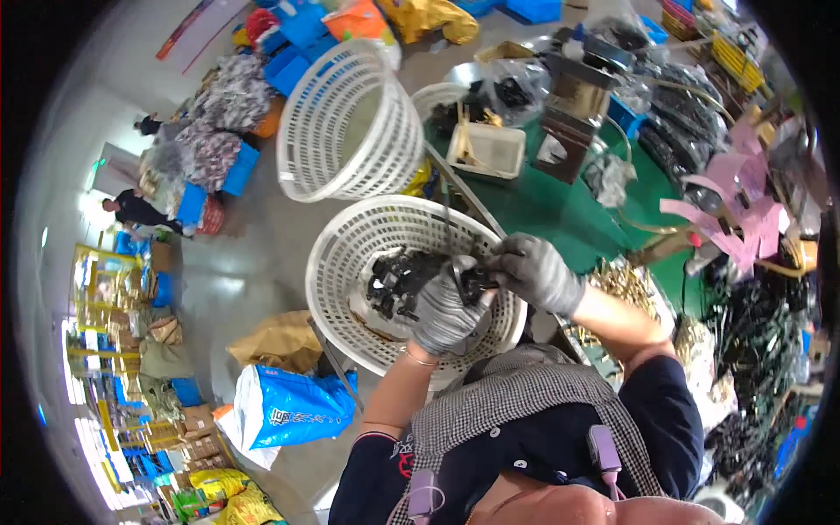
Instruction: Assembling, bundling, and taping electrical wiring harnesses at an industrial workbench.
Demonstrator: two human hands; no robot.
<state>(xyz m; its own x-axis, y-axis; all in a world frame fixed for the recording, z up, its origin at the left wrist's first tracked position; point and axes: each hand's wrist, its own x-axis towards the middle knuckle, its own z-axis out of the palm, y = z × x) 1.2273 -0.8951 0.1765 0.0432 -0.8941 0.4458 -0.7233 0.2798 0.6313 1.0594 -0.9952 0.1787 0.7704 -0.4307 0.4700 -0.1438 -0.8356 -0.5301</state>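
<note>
Though partly hidden — black part (477, 282) between hands (490, 293)

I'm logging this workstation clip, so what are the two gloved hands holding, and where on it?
Both hands, left hand and right hand, grip a small black part between them over the white basket, one at each end; the exact grip is unclear.

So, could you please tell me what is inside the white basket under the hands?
The white basket holds a pile of small black parts; the gloved left hand covers the rest, so anything beneath it is hidden.
</note>
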